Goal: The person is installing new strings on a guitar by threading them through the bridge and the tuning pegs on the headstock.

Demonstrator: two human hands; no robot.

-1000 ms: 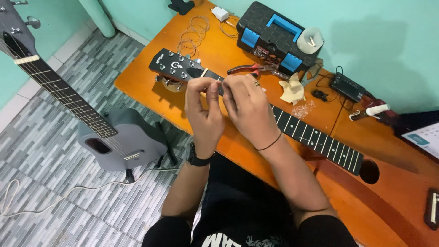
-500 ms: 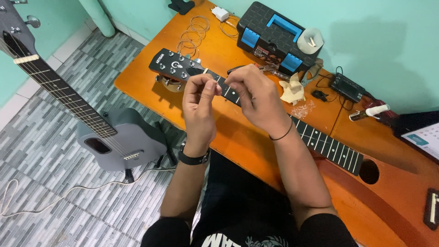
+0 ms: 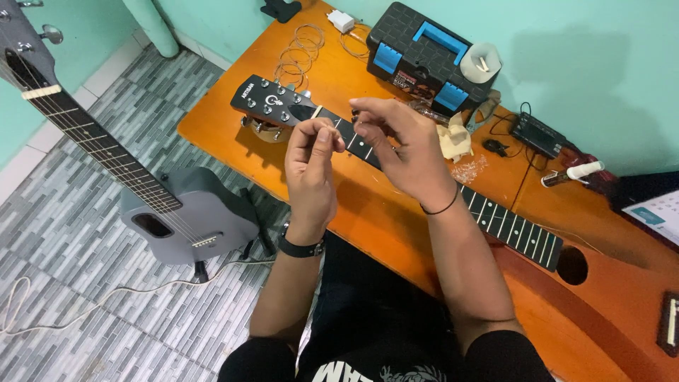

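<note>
While both hands hover above the neck of the orange-bodied acoustic guitar (image 3: 495, 219) lying across the orange wooden table (image 3: 233, 106), the following items are on view. Left hand (image 3: 311, 173): raised over the black fretboard near the nut, thumb and forefinger pinched together; whether anything thin sits between them cannot be told. Black wristband at the wrist. Right hand (image 3: 403, 152): just beside the left, over the same stretch of fretboard, fingers curled, thumb and forefinger tips close together as on something fine; the held thing, if any, is too small to make out. Thin black band at the wrist. Black guitar headstock (image 3: 272, 102): with silver tuning pegs, lies to the left of both hands, flat on the table. Round sound hole at the far right of the neck. Black plastic toolbox with blue latches and blue handle (image 3: 428, 53): at the table's back edge by the teal wall, a roll of white tape (image 3: 481, 60) on its lid. Coiled bronze-coloured guitar strings (image 3: 297, 49): on the table beyond the headstock. Small black electronic box with cables (image 3: 537, 134): right of the toolbox. Grey acoustic guitar on a stand (image 3: 187, 216): on the grey tiled floor, well apart from the table.
</note>
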